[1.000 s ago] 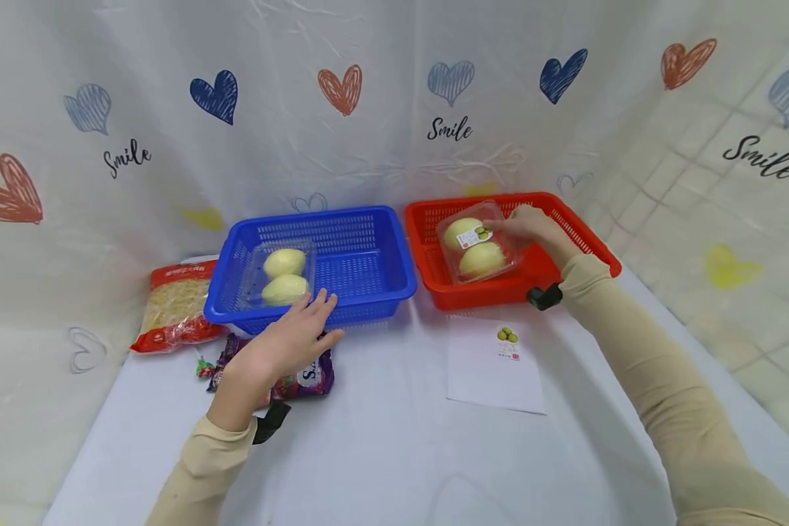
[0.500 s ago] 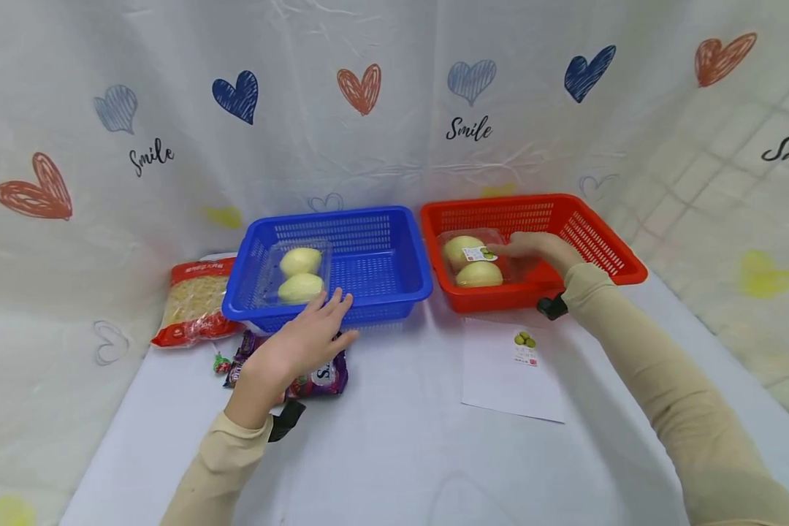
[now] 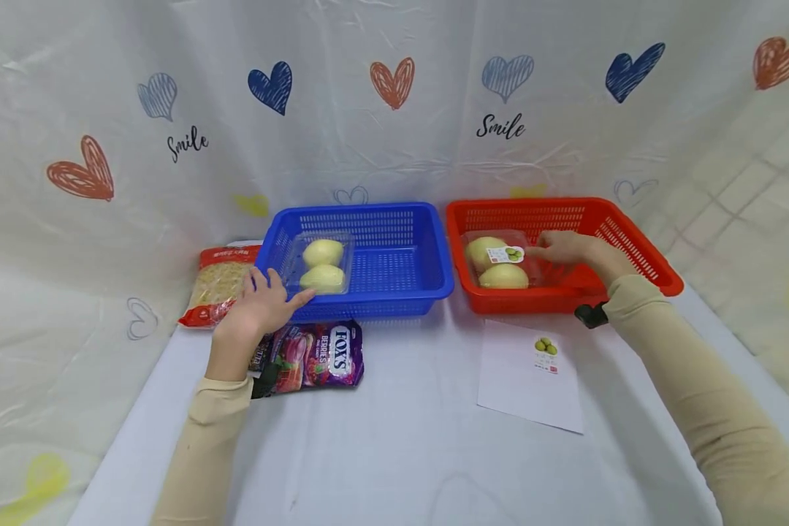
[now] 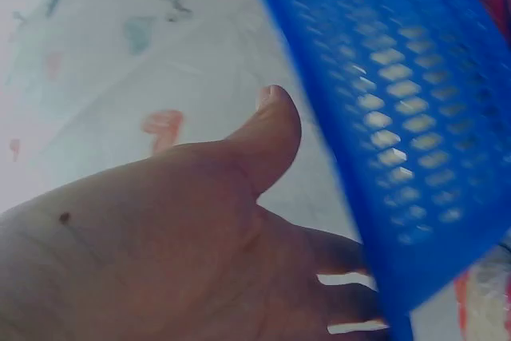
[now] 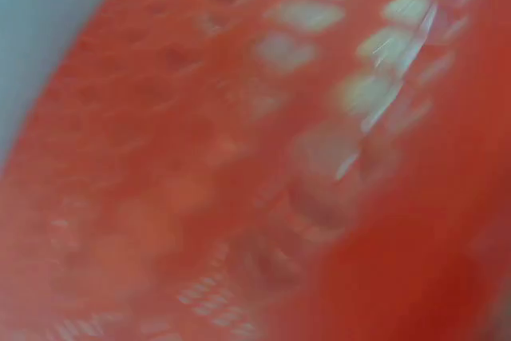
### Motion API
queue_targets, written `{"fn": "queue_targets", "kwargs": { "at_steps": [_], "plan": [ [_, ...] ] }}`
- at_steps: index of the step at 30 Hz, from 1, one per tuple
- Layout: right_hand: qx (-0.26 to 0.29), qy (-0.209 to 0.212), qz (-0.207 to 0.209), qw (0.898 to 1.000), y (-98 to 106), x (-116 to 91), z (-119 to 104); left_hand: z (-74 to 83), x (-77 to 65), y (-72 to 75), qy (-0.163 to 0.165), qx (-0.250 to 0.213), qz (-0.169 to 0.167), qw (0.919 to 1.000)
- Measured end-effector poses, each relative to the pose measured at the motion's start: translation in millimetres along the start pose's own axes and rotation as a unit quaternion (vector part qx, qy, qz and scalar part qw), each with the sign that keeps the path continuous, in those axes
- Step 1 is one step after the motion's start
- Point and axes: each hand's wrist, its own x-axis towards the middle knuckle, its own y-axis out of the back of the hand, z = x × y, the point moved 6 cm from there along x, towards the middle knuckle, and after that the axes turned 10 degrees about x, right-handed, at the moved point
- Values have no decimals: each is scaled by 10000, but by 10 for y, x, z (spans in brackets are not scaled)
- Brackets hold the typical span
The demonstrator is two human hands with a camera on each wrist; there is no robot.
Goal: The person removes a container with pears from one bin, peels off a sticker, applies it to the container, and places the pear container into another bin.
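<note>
My right hand [image 3: 568,250] reaches into the red basket [image 3: 568,299], its fingertips at the right edge of a clear plastic box of two pale yellow fruits [image 3: 505,276]. The box lies flat at the left end, its label facing up. My left hand [image 3: 253,310] is beside the left front corner of the blue basket [image 3: 394,305], fingers spread and nothing held. In the left wrist view, its fingertips pass behind the rim of the blue basket [image 4: 343,173]. A similar fruit box [image 3: 324,277] sits inside that basket. The right wrist view is blurred red basket wall [image 5: 383,269].
A red-and-clear food bag [image 3: 220,281] leans behind the left hand. Purple Fox's candy bags [image 3: 322,358] lie in front of the blue basket. White paper with a fruit print [image 3: 526,380] is in front of the red one. A curtain [image 3: 342,161] hangs behind both baskets.
The fruit box, tilted at my right fingers earlier, now lies down in the red basket. My right fingers have drawn back toward its edge. My left hand has moved left along the blue basket.
</note>
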Motion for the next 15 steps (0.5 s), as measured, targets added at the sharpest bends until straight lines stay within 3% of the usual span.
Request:
{"fn": "queue_targets", "kwargs": {
  "at_steps": [2,4,6,8,11,15],
  "plan": [
    [-489,192,596,9968,57,3,-273,-69,20,-12,199,74,-70,9998],
    [-918,466,1208,9873,76,26,-653,-97,34,-8,231,199,-52,9995],
    [-1061,1039,1487,9777,26,96,-1096,-112,38,0,259,257,-36,9993],
    [-1033,1626,1330,9722,-103,206,-1551,-126,36,4,259,301,-22,9992],
    [-974,2348,634,9651,-385,419,-2180,-121,32,-7,254,340,-46,9991],
    [-902,2687,-168,9589,-735,758,-2764,-84,30,-38,272,262,-85,9992]
  ]
}}
